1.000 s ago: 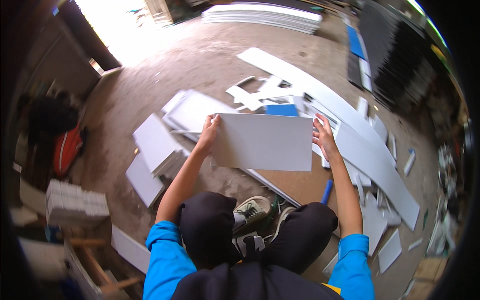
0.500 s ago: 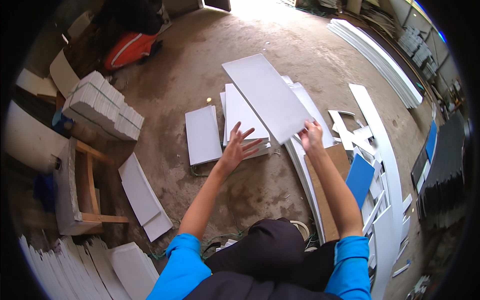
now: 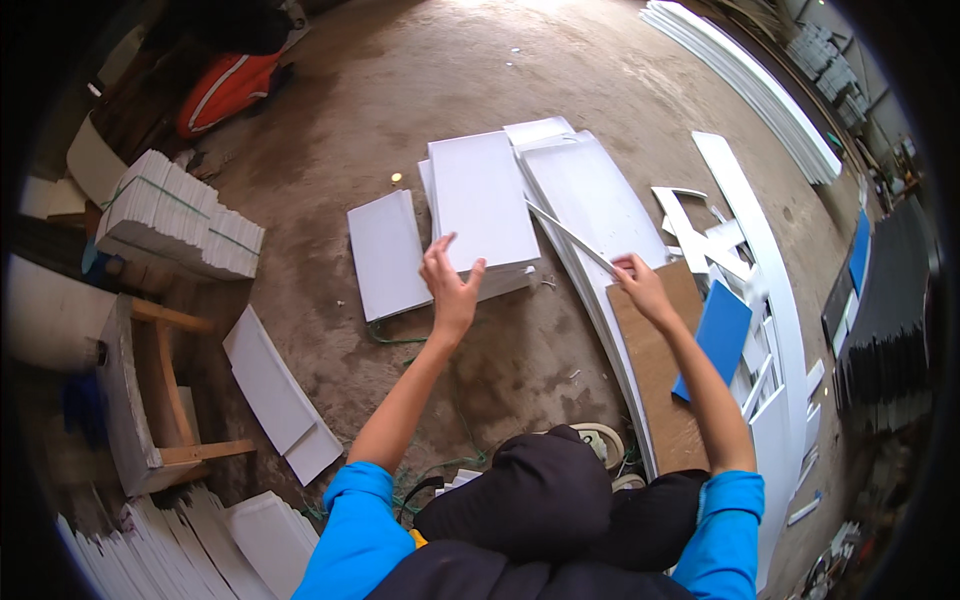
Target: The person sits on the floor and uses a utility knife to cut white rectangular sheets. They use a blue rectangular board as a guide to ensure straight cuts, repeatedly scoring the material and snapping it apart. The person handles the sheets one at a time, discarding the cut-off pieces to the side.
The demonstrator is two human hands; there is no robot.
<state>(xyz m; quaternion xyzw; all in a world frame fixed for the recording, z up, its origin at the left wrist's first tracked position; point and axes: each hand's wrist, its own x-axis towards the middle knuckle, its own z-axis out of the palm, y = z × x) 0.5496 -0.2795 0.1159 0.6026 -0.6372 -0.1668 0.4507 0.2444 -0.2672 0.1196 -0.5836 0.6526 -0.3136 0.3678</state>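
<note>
Over on the concrete floor [image 3: 420,90] the white panel [image 3: 482,205] now sits on the stack — a second ago both hands carried it. Left hand [image 3: 449,290] hovers open at its near edge; right hand [image 3: 640,285] pinches a thin white strip [image 3: 570,236] — sorting's moving along.

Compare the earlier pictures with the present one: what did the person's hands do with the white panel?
Both hands carried the white panel leftward onto the stack and let it go. The left hand now hovers open beside it; the right hand touches a thin white strip. The bundled stack stayed put.
</note>
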